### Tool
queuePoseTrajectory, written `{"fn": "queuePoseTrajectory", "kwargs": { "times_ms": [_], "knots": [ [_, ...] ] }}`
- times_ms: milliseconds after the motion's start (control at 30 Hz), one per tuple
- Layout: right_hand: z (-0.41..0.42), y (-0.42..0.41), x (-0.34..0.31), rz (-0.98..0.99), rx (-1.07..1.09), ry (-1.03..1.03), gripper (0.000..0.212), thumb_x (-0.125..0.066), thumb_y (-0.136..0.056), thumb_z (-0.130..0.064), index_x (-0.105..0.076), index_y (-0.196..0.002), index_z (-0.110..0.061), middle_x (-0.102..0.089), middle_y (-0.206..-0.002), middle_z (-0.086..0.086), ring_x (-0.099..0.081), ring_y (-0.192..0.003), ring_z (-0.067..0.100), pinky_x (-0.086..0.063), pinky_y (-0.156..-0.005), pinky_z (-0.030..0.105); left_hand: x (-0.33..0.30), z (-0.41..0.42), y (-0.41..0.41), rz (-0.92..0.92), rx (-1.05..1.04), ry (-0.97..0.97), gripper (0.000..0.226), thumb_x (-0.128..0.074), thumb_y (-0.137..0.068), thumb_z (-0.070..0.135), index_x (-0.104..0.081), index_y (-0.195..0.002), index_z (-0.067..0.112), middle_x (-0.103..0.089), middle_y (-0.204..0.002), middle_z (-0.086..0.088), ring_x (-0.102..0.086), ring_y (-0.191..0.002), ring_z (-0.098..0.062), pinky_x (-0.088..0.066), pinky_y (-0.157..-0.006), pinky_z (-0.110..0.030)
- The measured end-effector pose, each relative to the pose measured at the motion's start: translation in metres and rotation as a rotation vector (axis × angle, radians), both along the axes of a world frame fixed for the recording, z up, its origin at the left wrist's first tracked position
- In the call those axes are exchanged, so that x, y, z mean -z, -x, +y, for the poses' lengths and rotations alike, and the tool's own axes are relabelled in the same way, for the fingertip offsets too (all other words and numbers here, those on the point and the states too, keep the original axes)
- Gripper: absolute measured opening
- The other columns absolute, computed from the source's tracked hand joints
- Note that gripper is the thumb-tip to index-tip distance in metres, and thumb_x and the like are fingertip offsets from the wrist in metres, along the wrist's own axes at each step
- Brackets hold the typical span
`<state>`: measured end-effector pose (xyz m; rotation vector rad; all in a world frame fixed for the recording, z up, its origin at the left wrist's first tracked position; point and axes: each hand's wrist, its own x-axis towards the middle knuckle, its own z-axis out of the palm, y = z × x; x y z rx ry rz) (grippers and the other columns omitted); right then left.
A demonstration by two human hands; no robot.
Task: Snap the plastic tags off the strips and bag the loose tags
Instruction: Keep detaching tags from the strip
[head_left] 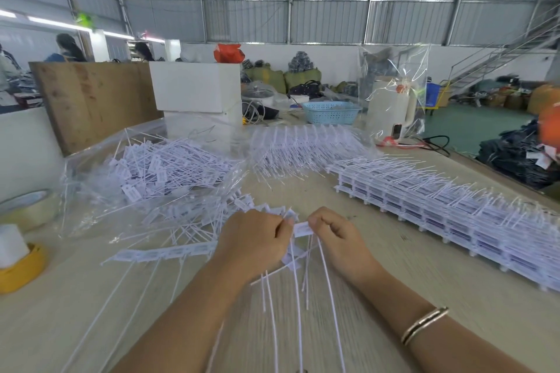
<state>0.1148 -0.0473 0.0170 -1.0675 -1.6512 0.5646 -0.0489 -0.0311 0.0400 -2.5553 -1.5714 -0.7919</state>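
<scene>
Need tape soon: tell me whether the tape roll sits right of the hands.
No, the tape roll lies at the table's far left edge.

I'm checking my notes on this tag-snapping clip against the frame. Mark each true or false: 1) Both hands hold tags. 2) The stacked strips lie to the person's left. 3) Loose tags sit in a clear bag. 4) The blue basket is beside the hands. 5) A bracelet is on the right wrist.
1) True: the left hand and right hand each pinch tags.
2) False: the stacked strips lie to the right.
3) True: loose tags lie in the clear bag.
4) False: the blue basket sits far back on the table.
5) True: bracelet.
</scene>
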Motion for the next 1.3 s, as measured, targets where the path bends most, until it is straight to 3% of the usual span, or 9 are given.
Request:
{"fn": "queuePoseTrajectory", "kwargs": {
  "times_ms": [167,233,533,700,833,933,1100,1200,1300],
  "knots": [
    [-0.002,-0.004,-0.001,0.161,-0.185,0.183,0.022,-0.057,-0.087,-0.022,-0.056,-0.067,-0.013,-0.049,-0.067,0.003,-0.046,-0.067,0.011,-0.037,-0.068,0.021,0.004,-0.003,-0.004,-0.104,0.08,0.002,0.048,-0.037,-0.098,0.041,-0.038,-0.054,0.021,-0.04,-0.047,0.002,-0.039,-0.045,-0.015,-0.038,-0.051,-0.028],
    [-0.002,-0.005,0.0,0.133,-0.213,0.213,0.021,-0.063,-0.088,-0.017,-0.06,-0.069,-0.011,-0.052,-0.066,0.001,-0.048,-0.064,0.011,-0.038,-0.067,0.023,0.008,-0.002,-0.004,-0.166,0.124,0.034,0.045,-0.04,-0.098,0.038,-0.038,-0.055,0.022,-0.039,-0.047,0.003,-0.037,-0.044,-0.012,-0.035,-0.052,-0.029],
    [-0.002,-0.002,0.0,0.018,-0.131,0.006,0.015,-0.062,-0.089,-0.01,-0.068,-0.081,-0.021,-0.06,-0.061,-0.013,-0.049,-0.056,-0.001,-0.038,-0.06,0.015,0.015,0.01,-0.006,-0.512,0.184,0.347,0.04,-0.043,-0.098,0.033,-0.055,-0.065,0.015,-0.046,-0.053,0.007,-0.05,-0.054,-0.007,-0.037,-0.058,-0.024],
    [-0.003,-0.007,-0.002,0.12,0.005,-0.094,0.019,-0.057,-0.092,-0.017,-0.064,-0.076,-0.024,-0.062,-0.069,-0.008,-0.058,-0.068,0.007,-0.044,-0.075,0.035,0.009,0.013,0.002,-0.736,0.102,0.43,0.044,-0.041,-0.099,0.036,-0.042,-0.057,0.022,-0.04,-0.041,0.014,-0.035,-0.038,0.001,-0.031,-0.055,-0.025],
    [-0.001,-0.013,0.005,0.133,0.091,0.056,0.021,-0.047,-0.097,-0.032,-0.057,-0.079,-0.029,-0.06,-0.078,0.007,-0.054,-0.091,0.026,-0.043,-0.081,0.039,0.007,0.011,0.01,-0.648,0.073,0.25,0.045,-0.042,-0.098,0.035,-0.041,-0.054,0.024,-0.044,-0.044,0.011,-0.045,-0.045,-0.007,-0.036,-0.056,-0.028],
    [0.009,-0.009,0.008,0.003,0.233,0.129,0.021,-0.039,-0.099,-0.036,-0.052,-0.082,-0.035,-0.056,-0.076,-0.007,-0.051,-0.094,0.023,-0.032,-0.086,0.035,0.006,0.004,0.007,-0.561,0.106,0.138,0.045,-0.042,-0.098,0.025,-0.043,-0.053,0.025,-0.049,-0.051,0.001,-0.047,-0.047,-0.013,-0.036,-0.054,-0.031],
    [0.014,-0.014,0.009,-0.163,0.477,0.17,0.037,-0.034,-0.098,-0.046,-0.046,-0.129,-0.03,-0.049,-0.118,-0.012,-0.042,-0.118,0.008,-0.017,-0.095,0.029,-0.001,-0.002,0.006,-0.29,0.15,-0.046,0.02,-0.039,-0.09,0.024,-0.055,-0.078,0.022,-0.036,-0.043,0.006,-0.034,-0.038,-0.008,-0.024,-0.043,-0.026],
    [0.0,-0.004,0.001,-0.2,0.266,-0.053,0.037,-0.028,-0.089,-0.058,-0.056,-0.105,-0.04,-0.054,-0.105,-0.02,-0.047,-0.109,0.006,-0.025,-0.093,0.032,0.003,-0.004,0.0,-0.203,0.175,0.008,0.013,-0.042,-0.092,0.018,-0.047,-0.101,0.027,-0.046,-0.053,0.004,-0.038,-0.043,-0.008,-0.03,-0.044,-0.028],
    [-0.005,0.006,0.001,-0.3,0.059,-0.01,0.025,-0.036,-0.088,-0.057,-0.057,-0.083,-0.045,-0.06,-0.088,-0.017,-0.051,-0.094,0.001,-0.03,-0.094,0.04,0.008,-0.006,-0.006,-0.193,0.218,0.058,0.012,-0.041,-0.096,0.021,-0.04,-0.105,0.028,-0.051,-0.06,0.004,-0.045,-0.049,-0.01,-0.035,-0.047,-0.03]
  ]
}}
